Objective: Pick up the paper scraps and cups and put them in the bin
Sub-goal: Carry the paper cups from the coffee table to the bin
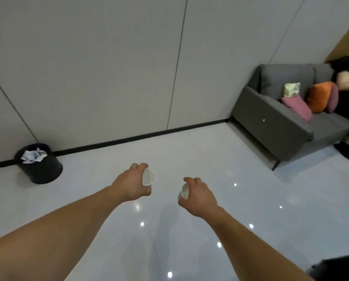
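White paper shows in both grips as I watch the head feed; the left hand (132, 184) curls round the left cup (148, 177), fingers over its upper side and thumb beneath, with the cup tipped sideways and its open mouth turned to the right; the right hand (199, 196) holds the right cup (184, 192) the same way, mouth turned to the left; the two cups face each other, apart, with bare floor (190, 155) showing between them; both hands hang above that glossy pale floor, forearms bare.

Black and round, the bin (40, 167) stands at the far left against the dark skirting strip (129, 139) at the foot of the grey panelled wall (108, 67), well apart from both hands; crumpled paper scraps (33, 156) lie inside it, near its rim.

At the far right I see a grey sofa (271, 122) along the wall; on its seat lie a pink cushion (296, 107), an orange cushion (319, 97), a purple cushion (332, 99) and a pale patterned cushion (291, 89); a person (348, 94) in dark clothing sits at its far end, partly cut off by the frame edge.
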Motion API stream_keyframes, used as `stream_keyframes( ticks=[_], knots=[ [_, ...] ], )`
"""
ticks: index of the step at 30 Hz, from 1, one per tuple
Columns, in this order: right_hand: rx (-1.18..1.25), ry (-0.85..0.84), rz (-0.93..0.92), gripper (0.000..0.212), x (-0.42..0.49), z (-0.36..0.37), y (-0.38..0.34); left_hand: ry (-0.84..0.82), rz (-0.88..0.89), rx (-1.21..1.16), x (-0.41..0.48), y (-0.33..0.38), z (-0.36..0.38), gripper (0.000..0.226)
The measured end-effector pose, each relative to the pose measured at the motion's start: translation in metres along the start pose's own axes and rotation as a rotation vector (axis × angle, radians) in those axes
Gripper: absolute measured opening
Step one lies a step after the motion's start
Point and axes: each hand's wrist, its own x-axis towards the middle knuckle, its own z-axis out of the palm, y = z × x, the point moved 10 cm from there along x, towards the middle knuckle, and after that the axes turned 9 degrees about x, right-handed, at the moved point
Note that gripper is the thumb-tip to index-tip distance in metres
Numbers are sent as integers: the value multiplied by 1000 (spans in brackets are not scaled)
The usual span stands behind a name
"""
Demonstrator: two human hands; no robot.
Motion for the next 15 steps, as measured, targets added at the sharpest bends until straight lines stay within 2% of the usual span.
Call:
stream_keyframes(
  ticks=[9,15],
  knots=[
    [-45,-168,-342,72,81,134,-309,206,-399,-108,-83,-304,-138,79],
    [-104,-248,-464,72,128,191,-432,269,-546,-176,-91,-425,-175,81]
  ],
)
